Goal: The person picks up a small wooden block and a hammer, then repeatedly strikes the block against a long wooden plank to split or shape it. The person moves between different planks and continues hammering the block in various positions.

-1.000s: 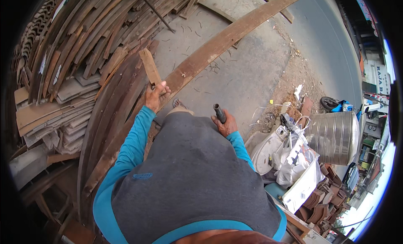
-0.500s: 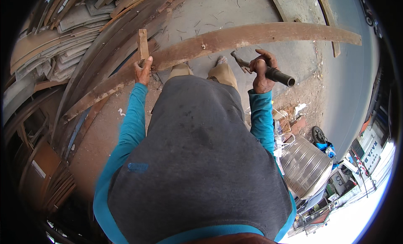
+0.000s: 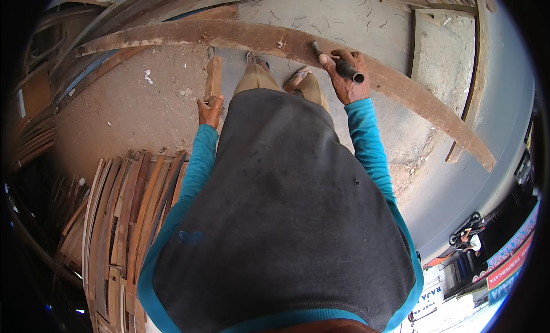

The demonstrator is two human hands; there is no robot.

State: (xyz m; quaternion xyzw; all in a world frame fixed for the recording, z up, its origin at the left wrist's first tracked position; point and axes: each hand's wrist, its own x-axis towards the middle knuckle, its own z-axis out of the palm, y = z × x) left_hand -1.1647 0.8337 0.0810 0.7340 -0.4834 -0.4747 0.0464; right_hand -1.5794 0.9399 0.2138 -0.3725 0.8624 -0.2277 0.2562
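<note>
My left hand (image 3: pixel 211 110) is closed round the near end of a short piece of wood (image 3: pixel 213 78), which points away from me. A small grey bit shows at its far tip; I cannot make out what it is. In my right hand (image 3: pixel 350 81) is a claw hammer (image 3: pixel 349 72) with a dark tubular handle, whose open end faces me. The hammer's head is over a long brown plank (image 3: pixel 240 36) and mostly hidden by my fingers. That plank lies across in front of my feet, with a small nail-like bit sticking up near its middle.
Many loose nails (image 3: pixel 321 16) are scattered on the concrete beyond the plank. Stacked boards (image 3: pixel 129 218) stand at my near left, with more timber (image 3: pixel 166 6) at the far left. A wooden frame (image 3: pixel 473 75) is at the right, beside a road (image 3: pixel 458 189) with a motorcycle (image 3: pixel 467 227).
My view has turned to the right. The left hand has drawn the short wood piece nearer, off the long plank. The hammer has swung round, its head now over the plank.
</note>
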